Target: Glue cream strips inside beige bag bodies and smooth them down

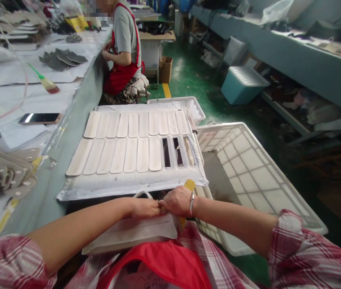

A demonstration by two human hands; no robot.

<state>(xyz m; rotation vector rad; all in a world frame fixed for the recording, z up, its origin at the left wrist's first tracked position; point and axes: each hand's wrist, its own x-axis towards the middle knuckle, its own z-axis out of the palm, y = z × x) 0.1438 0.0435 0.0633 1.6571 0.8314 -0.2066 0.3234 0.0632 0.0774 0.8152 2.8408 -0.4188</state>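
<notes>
The yellow piece (190, 185) is in the lower centre of the frame, clamped in the closed right hand (178, 202); its ends show above and below this hand. The left hand (145, 208) meets it fingertip to fingertip with curled fingers, but I cannot tell if it grips anything. Both hands rest over a pale flat tray (134, 235) near the bottom edge. Just above them, in the middle, lies a white board (128, 185) with two rows of cream strips (131, 154). A white crate (248, 160) stands at the right, and a phone (39, 118) lies on the desk (76, 104) at the left.
</notes>
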